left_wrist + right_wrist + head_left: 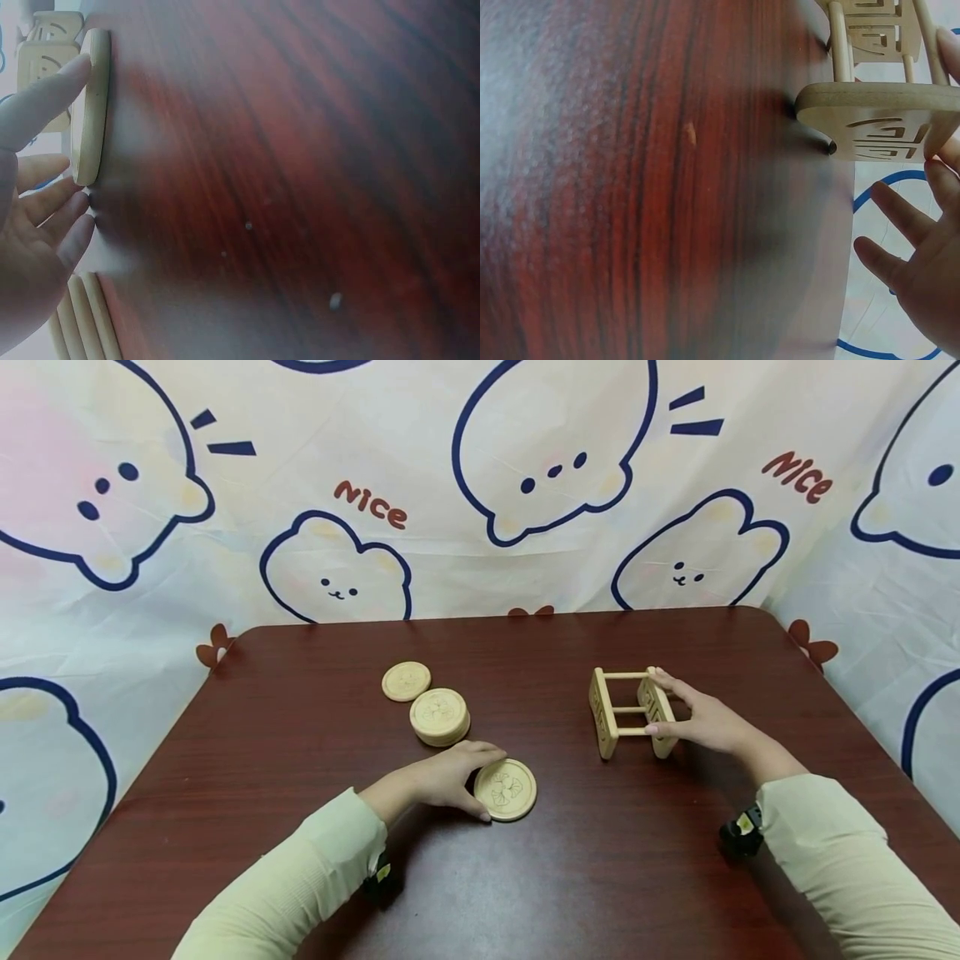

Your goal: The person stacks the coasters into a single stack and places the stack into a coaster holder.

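Note:
With its thumb at the near edge and fingers at the far edge, my left hand (444, 777) grips a round wooden coaster (506, 789) engraved with a leaf pattern. That coaster lies flat at the middle of the table; its rim faces the left wrist view. Over to the right, a small wooden coaster rack (630, 710) with slotted end panels and thin rods stands upright. My right hand (701, 720) holds its right panel between thumb and index finger. In the right wrist view, the other fingers (904, 214) are spread away from the rack.
A stack of coasters (439, 717) sits just beyond my left hand, and a single coaster (406, 681) lies behind it. The dark red-brown table (300, 718) has rounded far corners. A cartoon-printed cloth (442, 577) hangs behind the table and along its sides.

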The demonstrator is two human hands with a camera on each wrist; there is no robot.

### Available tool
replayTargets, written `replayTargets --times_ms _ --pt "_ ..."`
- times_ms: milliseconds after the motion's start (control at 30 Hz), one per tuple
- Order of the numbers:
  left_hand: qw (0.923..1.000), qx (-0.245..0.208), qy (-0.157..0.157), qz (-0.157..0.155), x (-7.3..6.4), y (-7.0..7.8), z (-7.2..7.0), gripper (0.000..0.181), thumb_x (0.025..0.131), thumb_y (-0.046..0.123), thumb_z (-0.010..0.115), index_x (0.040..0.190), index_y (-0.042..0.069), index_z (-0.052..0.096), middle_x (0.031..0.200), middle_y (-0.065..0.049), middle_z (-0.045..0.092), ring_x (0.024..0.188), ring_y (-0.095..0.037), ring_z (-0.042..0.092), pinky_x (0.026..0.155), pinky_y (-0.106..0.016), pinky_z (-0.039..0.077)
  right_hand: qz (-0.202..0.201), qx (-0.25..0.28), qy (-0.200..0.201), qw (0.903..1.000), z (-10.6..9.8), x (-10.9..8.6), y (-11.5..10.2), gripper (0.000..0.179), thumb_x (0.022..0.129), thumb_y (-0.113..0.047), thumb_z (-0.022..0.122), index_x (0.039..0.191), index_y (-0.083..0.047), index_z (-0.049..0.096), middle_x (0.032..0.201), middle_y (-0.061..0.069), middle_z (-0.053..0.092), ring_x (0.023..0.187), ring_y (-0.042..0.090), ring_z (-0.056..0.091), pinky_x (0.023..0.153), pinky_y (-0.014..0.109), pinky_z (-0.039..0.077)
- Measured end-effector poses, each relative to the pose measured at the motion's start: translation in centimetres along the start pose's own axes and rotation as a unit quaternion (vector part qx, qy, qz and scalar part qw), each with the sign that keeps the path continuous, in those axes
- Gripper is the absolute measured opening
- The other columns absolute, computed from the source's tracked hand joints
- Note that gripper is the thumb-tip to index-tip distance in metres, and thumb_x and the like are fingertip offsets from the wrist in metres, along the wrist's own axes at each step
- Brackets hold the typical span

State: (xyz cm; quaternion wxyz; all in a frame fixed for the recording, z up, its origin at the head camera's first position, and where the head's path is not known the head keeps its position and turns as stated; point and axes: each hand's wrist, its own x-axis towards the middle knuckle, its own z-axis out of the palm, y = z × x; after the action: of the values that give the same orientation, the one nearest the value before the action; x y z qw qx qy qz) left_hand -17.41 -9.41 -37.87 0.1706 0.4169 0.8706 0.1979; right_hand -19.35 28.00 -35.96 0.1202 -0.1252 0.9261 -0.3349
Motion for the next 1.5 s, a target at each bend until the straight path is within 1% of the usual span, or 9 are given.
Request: replayTargets --times_ms 100,267,567,800,933,1100,1300,1500 --pt "1.0 -0.003 0.001 0.005 -0.02 0.06 0.11 0.08 0.063 0.031 0.076 0.128 0.001 0.039 0.126 -0.009 0.039 0.116 -0.022 0.033 0.095 -0.033 0.027 0.003 -0.002 0.0 1.0 -0.02 -0.02 -0.04 0.085 0.076 -0.039 0.062 0.14 -0.02 0.01 0.144 0.007 0.004 0.125 0.038 0.009 0.09 0.061 0.013" --pt "0.9999 -0.01 -0.002 0.003 0.01 0.27 0.27 0.081 0.063 0.03 0.076 0.129 0.002 0.038 0.127 -0.008 0.038 0.116 -0.02 0.032 0.095 -0.032 0.027 0.002 -0.004 0.0 1.0 0.0 -0.05 -0.08 0.085 0.076 -0.039 0.063 0.14 -0.018 0.011 0.144 0.008 0.004 0.125 0.039 0.009 0.09 0.061 0.014" --pt "0.9999 0.004 -0.003 0.01 0.17 0.39 0.3 0.081 0.063 0.026 0.077 0.128 0.0 0.038 0.127 -0.011 0.038 0.116 -0.024 0.032 0.095 -0.033 0.027 0.003 0.0 0.001 1.0 0.0 -0.06 -0.08 0.085 0.075 -0.04 0.063 0.14 -0.019 0.012 0.144 0.008 0.005 0.125 0.039 0.009 0.09 0.061 0.013" --pt "0.9999 0.008 -0.004 0.013 0.32 0.43 0.31 0.081 0.062 0.028 0.077 0.129 0.002 0.038 0.127 -0.008 0.038 0.115 -0.021 0.033 0.095 -0.032 0.028 -0.002 0.003 -0.002 1.0 -0.04 -0.06 -0.15 0.085 0.076 -0.038 0.063 0.14 -0.018 0.011 0.144 0.008 0.004 0.125 0.038 0.009 0.09 0.061 0.013" --pt "0.9997 0.019 -0.003 0.015 0.38 0.45 0.3 0.081 0.063 0.029 0.076 0.129 0.002 0.038 0.127 -0.008 0.039 0.114 -0.021 0.034 0.094 -0.031 0.028 -0.003 0.006 -0.003 1.0 -0.04 -0.04 -0.15 0.084 0.076 -0.038 0.063 0.14 -0.018 0.011 0.144 0.007 0.004 0.125 0.037 0.01 0.09 0.06 0.014" --pt "0.999 0.04 0.007 0.02 0.52 0.37 0.25 0.08 0.062 0.031 0.076 0.128 0.002 0.04 0.125 -0.008 0.042 0.113 -0.02 0.037 0.093 -0.03 0.03 -0.001 0.005 -0.002 1.0 -0.08 0.01 -0.11 0.085 0.076 -0.039 0.063 0.14 -0.019 0.011 0.144 0.008 0.004 0.125 0.038 0.01 0.09 0.061 0.014" --pt "0.9986 0.043 0.015 0.026 0.38 0.25 0.29 0.08 0.059 0.033 0.077 0.125 0.002 0.043 0.122 -0.008 0.045 0.112 -0.021 0.038 0.093 -0.031 0.03 0.003 0.005 -0.004 1.0 0.03 0.08 0.04 0.086 0.075 -0.04 0.063 0.14 -0.02 0.01 0.144 0.007 0.004 0.125 0.038 0.011 0.089 0.06 0.015" --pt "0.9974 0.052 0.032 0.038 0.39 0.14 0.41 0.08 0.057 0.036 0.077 0.122 0.002 0.046 0.117 -0.007 0.048 0.109 -0.02 0.04 0.092 -0.03 0.031 -0.002 0.001 0.002 1.0 0.06 0.08 0.17 0.084 0.076 -0.038 0.063 0.14 -0.018 0.012 0.144 0.007 0.005 0.125 0.037 0.01 0.09 0.06 0.015"
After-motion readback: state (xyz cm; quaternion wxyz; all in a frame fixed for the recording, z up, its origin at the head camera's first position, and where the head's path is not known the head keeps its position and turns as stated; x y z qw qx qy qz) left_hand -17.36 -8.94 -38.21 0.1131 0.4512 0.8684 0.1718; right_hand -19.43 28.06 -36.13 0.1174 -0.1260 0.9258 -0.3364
